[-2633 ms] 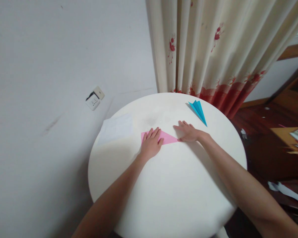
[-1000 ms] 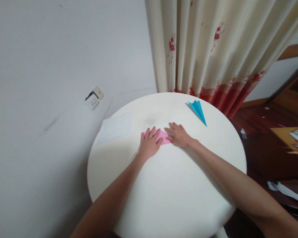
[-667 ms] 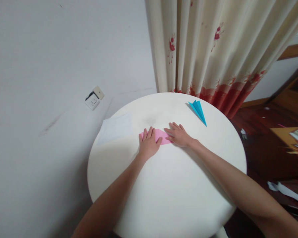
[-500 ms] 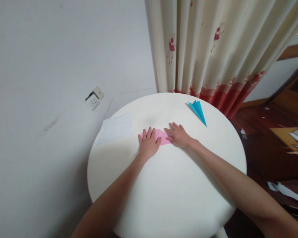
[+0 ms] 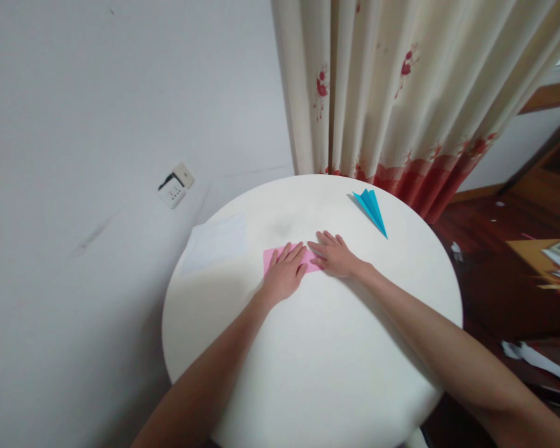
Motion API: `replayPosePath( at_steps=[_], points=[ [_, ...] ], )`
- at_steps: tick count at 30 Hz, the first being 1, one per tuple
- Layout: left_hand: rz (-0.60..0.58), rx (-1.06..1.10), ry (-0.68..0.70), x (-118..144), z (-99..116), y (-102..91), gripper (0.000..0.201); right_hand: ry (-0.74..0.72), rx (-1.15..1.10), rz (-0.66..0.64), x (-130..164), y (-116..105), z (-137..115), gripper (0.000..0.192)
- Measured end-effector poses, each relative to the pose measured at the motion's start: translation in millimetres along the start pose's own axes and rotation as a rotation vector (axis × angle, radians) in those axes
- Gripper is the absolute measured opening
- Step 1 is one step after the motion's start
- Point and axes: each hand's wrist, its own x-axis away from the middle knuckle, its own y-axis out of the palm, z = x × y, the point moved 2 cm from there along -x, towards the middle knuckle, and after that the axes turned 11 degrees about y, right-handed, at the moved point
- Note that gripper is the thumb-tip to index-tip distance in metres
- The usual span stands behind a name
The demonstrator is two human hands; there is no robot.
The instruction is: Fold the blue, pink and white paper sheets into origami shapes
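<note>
A pink sheet of paper [image 5: 269,257], narrow and apparently folded, lies on the round white table [image 5: 326,361]. Flat across its left and middle part rests my left hand [image 5: 284,275], fingers stretched out and slightly spread. My right hand [image 5: 335,255] lies on the sheet's right end, its fingers extended too. Both hands cover much of the paper, so its folds are largely hidden. Beyond my right hand, near the table's far edge, lies a blue paper plane [image 5: 373,210] with its point towards me.
White paper [image 5: 213,244] lies at the table's left edge. Against the far side hangs a cream and red curtain [image 5: 382,93]. A wall with a socket [image 5: 172,191] borders the left. To the right, a wooden surface [image 5: 527,255] holds papers, and scraps lie on the dark floor.
My left hand has slid to the right along the pink paper, uncovering its left end. My right hand has stayed in place.
</note>
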Motion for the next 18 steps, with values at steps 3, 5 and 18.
replayPosePath(
  at_steps=[3, 5, 18],
  points=[
    [0.000, 0.000, -0.009, -0.3, -0.5, 0.9, 0.055, -0.003, 0.004, -0.001, -0.5, 0.3, 0.2, 0.062],
    [0.001, 0.002, -0.013, -0.4, -0.2, 0.8, 0.054, -0.002, 0.004, 0.003, -0.9, 0.5, 0.2, 0.062],
    [0.032, 0.003, -0.053, 0.7, 2.9, -1.7, 0.055, -0.003, -0.002, 0.012, 2.1, -1.2, -1.3, 0.061]
  ],
)
